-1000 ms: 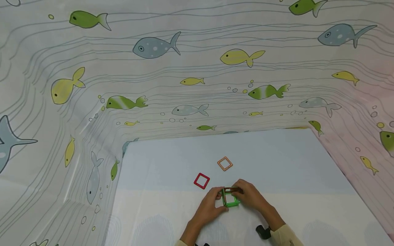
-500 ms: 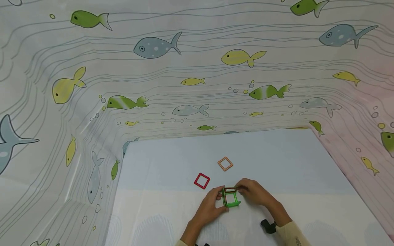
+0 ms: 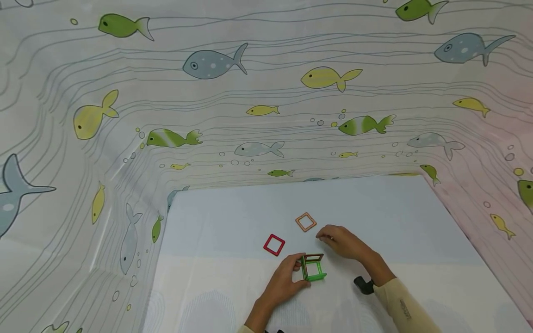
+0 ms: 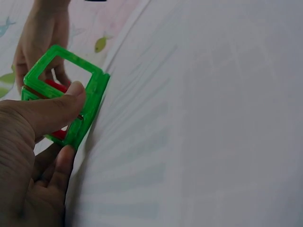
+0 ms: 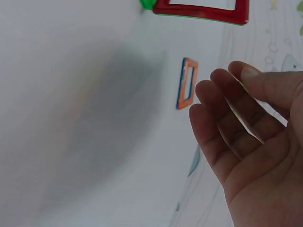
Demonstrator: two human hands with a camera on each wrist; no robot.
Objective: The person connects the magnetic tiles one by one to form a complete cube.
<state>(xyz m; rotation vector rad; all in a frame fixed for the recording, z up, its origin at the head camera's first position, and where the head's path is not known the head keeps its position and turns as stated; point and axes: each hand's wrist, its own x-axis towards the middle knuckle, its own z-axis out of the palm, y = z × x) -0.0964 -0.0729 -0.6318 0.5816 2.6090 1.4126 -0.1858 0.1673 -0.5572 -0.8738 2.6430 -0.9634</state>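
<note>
Plainly, the left hand (image 3: 283,280) pinches the green frame (image 3: 316,277) between thumb and fingers, near the front of the white desk (image 3: 216,226). A red piece (image 4: 56,85) shows behind the green and seems joined to it, though the thumb hides part. The right hand (image 3: 343,243) has its grip released, fingers loosely bent, just beside an orange square (image 3: 300,226) but apart from it. A red square (image 3: 269,251) lies near the orange one, and fish-printed cloth (image 3: 258,127) rises behind the desk.
</note>
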